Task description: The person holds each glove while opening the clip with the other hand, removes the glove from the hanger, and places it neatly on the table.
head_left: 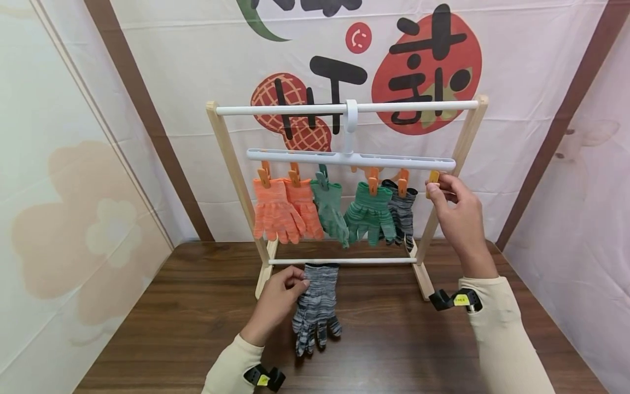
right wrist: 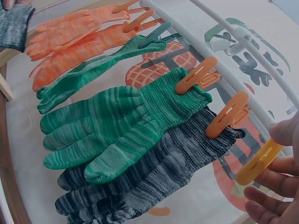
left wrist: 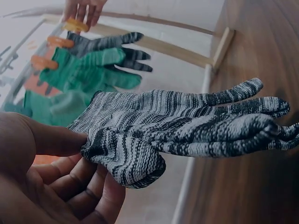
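Note:
My left hand [head_left: 281, 298] pinches a black-and-grey knit glove [head_left: 317, 303] near its cuff, with the fingers of the glove hanging down over the table. In the left wrist view the thumb presses on that glove [left wrist: 154, 116]. Up at the right end of the white hanger [head_left: 394, 161], my right hand [head_left: 458, 210] pinches a yellow clothespin [right wrist: 259, 161] between thumb and fingers. Beside it, an orange clothespin [right wrist: 227, 115] holds another black-and-grey glove [right wrist: 159, 163]. A green glove [right wrist: 126, 121] hangs from the neighbouring orange clip.
Further left on the hanger hang a second green glove [head_left: 331, 210] and two orange gloves [head_left: 275, 210]. A wooden rack [head_left: 228, 164] with white rods carries the hanger and stands on the brown table [head_left: 197, 317]. A printed cloth [head_left: 197, 54] covers the wall behind.

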The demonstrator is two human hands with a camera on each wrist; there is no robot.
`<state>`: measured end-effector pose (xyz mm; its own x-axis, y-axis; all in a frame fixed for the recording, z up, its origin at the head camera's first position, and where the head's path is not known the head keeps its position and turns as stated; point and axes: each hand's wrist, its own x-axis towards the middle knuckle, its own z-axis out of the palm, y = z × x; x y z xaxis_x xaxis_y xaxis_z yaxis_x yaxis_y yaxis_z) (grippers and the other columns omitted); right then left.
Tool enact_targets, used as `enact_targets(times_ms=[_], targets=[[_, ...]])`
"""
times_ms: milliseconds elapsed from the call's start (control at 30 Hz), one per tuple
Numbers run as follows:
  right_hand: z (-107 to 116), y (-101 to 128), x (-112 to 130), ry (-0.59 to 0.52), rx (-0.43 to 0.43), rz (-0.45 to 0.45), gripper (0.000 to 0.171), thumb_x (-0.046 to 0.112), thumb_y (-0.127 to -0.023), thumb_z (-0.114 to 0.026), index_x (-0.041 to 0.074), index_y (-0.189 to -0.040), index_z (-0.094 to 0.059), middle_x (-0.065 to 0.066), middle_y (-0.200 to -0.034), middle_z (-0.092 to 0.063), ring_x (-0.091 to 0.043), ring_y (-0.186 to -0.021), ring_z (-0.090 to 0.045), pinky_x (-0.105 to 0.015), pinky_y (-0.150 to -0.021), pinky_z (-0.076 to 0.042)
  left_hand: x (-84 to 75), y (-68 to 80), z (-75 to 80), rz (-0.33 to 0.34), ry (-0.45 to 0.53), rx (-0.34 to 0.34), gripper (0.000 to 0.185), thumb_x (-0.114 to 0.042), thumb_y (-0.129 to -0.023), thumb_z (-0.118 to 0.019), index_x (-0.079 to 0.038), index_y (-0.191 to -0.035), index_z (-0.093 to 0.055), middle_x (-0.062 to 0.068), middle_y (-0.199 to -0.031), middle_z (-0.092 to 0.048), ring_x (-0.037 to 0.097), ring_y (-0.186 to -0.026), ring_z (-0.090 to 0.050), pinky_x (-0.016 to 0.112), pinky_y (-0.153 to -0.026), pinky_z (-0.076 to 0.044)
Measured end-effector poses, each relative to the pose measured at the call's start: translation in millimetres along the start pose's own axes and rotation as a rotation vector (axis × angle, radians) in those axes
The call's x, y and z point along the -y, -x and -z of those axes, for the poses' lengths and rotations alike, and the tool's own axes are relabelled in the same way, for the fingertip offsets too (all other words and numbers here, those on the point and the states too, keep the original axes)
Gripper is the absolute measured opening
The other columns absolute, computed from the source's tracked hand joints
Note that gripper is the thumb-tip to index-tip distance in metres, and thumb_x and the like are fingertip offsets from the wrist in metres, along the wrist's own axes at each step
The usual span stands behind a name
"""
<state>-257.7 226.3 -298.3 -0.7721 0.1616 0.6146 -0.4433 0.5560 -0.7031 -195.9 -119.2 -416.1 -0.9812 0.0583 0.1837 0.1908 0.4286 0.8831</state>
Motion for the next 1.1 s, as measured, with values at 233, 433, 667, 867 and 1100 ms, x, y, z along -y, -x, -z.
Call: enact_targets(times_ms=[233,433,667,867,1100], targets=[[0.5,5.2,3.4,0.008,0.002,-0.031,0.057,0.046,-0.103,-0.056,0.002,-0.139,-0.058,-0.016,-0.118,-0.066,-0.029,-0.114,-0.062,-0.026,-0.085,-0.045,18.5,12.6,12.2,0.082,0.008,-0.016,0.01,-0.01,-0.096,-0.068,-0.002,-0.101,-0.068,0.0,-0.072,-0.056,0.015,-0.065,-0.047,0.031,-0.063,-0.039],[1.6,8.8,7.6,-0.005,0.0,-0.051,0.052,0.047,-0.103,-0.055,0.004,-0.131,-0.064,-0.015,-0.115,-0.065,-0.026,-0.113,-0.06,-0.038,-0.091,-0.046,30.4,23.9,25.8,0.157,-0.038,-0.029,0.01,-0.008,-0.096,-0.067,-0.001,-0.102,-0.069,0.001,-0.072,-0.06,0.015,-0.064,-0.048,0.032,-0.064,-0.04],[0.9,12.6,10.1,-0.028,0.009,-0.082,0.051,0.045,-0.105,-0.053,0.002,-0.13,-0.063,-0.015,-0.124,-0.066,-0.026,-0.115,-0.057,-0.045,-0.098,-0.044,46.1,36.2,42.8,0.212,-0.082,-0.039,0.013,-0.008,-0.094,-0.067,0.001,-0.103,-0.069,-0.001,-0.068,-0.056,0.014,-0.056,-0.043,0.029,-0.055,-0.036],[-1.2,11.4,10.1,-0.052,0.014,-0.121,0.051,0.045,-0.106,-0.051,0.004,-0.135,-0.061,-0.014,-0.13,-0.067,-0.026,-0.118,-0.059,-0.04,-0.096,-0.046,59.8,40.7,57.7,0.241,-0.187,-0.038,0.015,-0.013,-0.094,-0.069,-0.001,-0.103,-0.07,-0.001,-0.072,-0.059,0.016,-0.06,-0.045,0.031,-0.058,-0.037],[-3.8,10.2,7.8,-0.075,0.005,-0.144,0.053,0.044,-0.105,-0.052,0.005,-0.141,-0.058,-0.013,-0.13,-0.068,-0.022,-0.116,-0.061,-0.031,-0.092,-0.047,64.6,45.0,70.0,0.259,-0.265,-0.018,0.017,-0.013,-0.093,-0.069,0.0,-0.103,-0.071,0.003,-0.086,-0.07,0.016,-0.07,-0.054,0.034,-0.064,-0.044]])
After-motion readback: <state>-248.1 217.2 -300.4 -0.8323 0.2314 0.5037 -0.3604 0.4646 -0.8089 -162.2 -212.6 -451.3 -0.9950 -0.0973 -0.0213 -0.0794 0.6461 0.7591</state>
